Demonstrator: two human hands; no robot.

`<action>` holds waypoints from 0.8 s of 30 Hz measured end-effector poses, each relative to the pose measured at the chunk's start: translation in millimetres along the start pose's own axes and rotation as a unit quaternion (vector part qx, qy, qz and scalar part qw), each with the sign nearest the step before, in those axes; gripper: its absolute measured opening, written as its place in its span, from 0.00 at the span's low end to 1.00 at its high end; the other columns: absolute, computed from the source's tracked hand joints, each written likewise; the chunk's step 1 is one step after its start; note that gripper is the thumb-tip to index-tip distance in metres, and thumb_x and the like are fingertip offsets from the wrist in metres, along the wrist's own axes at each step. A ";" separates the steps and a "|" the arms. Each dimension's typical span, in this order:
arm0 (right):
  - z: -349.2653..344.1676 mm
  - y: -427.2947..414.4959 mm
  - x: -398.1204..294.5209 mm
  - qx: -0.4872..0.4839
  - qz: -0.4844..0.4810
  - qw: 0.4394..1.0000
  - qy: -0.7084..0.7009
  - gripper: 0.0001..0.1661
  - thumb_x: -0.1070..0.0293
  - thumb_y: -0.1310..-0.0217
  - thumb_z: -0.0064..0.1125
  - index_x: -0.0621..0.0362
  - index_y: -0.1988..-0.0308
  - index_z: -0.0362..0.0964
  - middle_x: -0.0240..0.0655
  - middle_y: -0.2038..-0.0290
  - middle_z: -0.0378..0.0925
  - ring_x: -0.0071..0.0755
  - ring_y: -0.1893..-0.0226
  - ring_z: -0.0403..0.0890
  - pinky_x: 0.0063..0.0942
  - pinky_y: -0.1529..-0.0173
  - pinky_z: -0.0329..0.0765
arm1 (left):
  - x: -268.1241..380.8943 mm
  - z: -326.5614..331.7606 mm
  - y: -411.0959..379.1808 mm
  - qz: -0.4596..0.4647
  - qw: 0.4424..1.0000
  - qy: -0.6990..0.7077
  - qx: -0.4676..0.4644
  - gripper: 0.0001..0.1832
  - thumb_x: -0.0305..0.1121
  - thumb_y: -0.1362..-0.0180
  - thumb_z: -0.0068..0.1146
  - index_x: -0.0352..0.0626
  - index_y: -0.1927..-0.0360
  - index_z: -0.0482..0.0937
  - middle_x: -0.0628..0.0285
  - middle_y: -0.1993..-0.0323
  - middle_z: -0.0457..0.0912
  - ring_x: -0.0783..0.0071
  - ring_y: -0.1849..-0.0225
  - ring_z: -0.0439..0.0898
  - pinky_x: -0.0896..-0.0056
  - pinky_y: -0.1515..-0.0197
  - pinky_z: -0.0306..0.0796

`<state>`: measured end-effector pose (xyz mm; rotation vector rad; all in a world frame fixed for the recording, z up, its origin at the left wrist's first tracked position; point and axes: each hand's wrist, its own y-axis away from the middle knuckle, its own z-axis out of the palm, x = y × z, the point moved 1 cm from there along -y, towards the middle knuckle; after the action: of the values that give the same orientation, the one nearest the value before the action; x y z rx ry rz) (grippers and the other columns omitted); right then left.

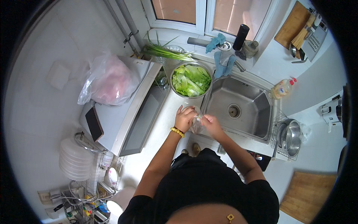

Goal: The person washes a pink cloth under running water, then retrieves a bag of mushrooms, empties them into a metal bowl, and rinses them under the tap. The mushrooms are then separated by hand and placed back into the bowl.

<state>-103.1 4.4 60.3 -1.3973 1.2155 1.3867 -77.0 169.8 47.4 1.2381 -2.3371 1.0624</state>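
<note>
A small clear plastic bag (pixel 197 127) hangs between my hands at the front edge of the counter; what it contains is too small to tell. My left hand (pixel 185 119), below a yellow bead bracelet (pixel 177 132), grips the bag's upper part. The fingertips of my right hand (pixel 211 124) pinch the bag at its gathered neck. Just beyond my hands stands a round metal basin (pixel 191 97) full of green lettuce leaves (pixel 191 79). To the right is the stainless steel sink (pixel 221 98).
Spring onions (pixel 167 53) lie behind the basin. At left, a microwave oven (pixel 134 112) bears a pink-filled plastic bag (pixel 112 81) and a smartphone (pixel 94 124). Blue cloths (pixel 223 63) hang by the faucet (pixel 239 66). A soap bottle (pixel 282 88) and metal bowls (pixel 292 137) stand right of the sink.
</note>
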 end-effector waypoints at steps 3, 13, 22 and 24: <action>0.1 11.5 4.0 0.045 -0.014 0.999 -0.014 0.17 0.64 0.37 0.48 0.59 0.78 0.66 0.24 0.81 0.66 0.16 0.78 0.64 0.20 0.73 0.62 | -5.7 8.9 -1.7 0.002 1.000 0.018 0.010 0.15 0.17 0.59 0.52 0.45 0.67 0.78 0.63 0.61 0.78 0.63 0.50 0.75 0.49 0.43 0.62; -12.9 6.6 11.4 0.090 -0.066 0.994 0.008 0.14 0.67 0.35 0.46 0.60 0.74 0.70 0.25 0.80 0.67 0.17 0.77 0.67 0.19 0.72 0.65 | -9.3 15.6 -8.7 -0.021 1.000 -0.006 -0.021 0.11 0.20 0.57 0.53 0.45 0.69 0.79 0.59 0.62 0.78 0.59 0.51 0.75 0.57 0.49 0.68; -14.8 -18.0 32.1 0.120 -0.065 0.989 -0.048 0.19 0.72 0.44 0.56 0.59 0.52 0.64 0.27 0.72 0.71 0.19 0.75 0.68 0.18 0.68 0.69 | -32.3 42.7 11.0 -0.210 0.936 0.265 0.102 0.05 0.21 0.47 0.53 0.35 0.66 0.79 0.58 0.68 0.79 0.66 0.61 0.77 0.71 0.57 0.70; -9.1 -21.7 40.2 0.143 -0.098 0.985 0.019 0.22 0.73 0.46 0.59 0.59 0.51 0.64 0.29 0.71 0.71 0.19 0.75 0.68 0.18 0.68 0.69 | -35.7 46.9 14.9 -0.249 0.902 0.335 0.107 0.05 0.21 0.45 0.52 0.35 0.65 0.78 0.61 0.69 0.78 0.73 0.64 0.76 0.75 0.59 0.69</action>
<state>-82.5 -3.5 19.2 -1.3056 1.2130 1.0114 -64.1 162.4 -11.6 1.1914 -1.3287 1.3059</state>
